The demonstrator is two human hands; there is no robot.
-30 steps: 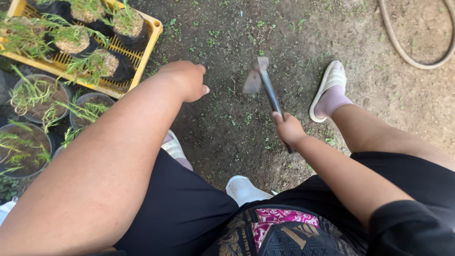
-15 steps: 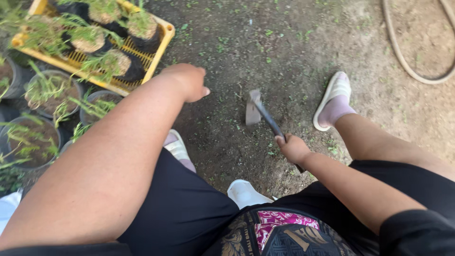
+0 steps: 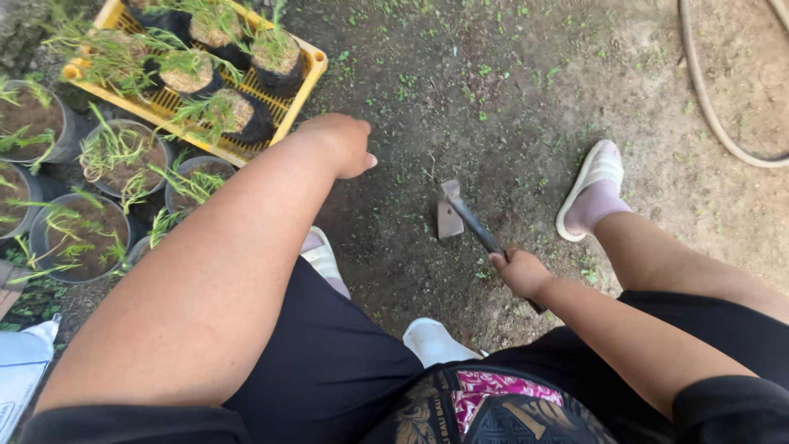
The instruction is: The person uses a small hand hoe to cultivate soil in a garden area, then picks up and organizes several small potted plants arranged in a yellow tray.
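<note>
My right hand (image 3: 519, 271) grips the dark handle of a small hoe (image 3: 472, 226). Its metal blade (image 3: 449, 215) rests low on the dark bare soil between my feet. My left arm stretches forward across my knee. My left hand (image 3: 341, 144) hangs with its fingers curled in and holds nothing. It hovers just right of the corner of a yellow crate (image 3: 306, 90). My right foot in a white slipper (image 3: 593, 185) stands to the right of the blade.
The yellow crate holds several black bags of grassy seedlings (image 3: 238, 111). Round black pots (image 3: 78, 234) with similar seedlings stand at the left. A hose (image 3: 707, 107) curves across the upper right. A white bag (image 3: 20, 370) lies at the bottom left.
The hoe blade has dropped from raised in the air down to the soil, and my right hand came lower with it. My left hand stays curled in place.
</note>
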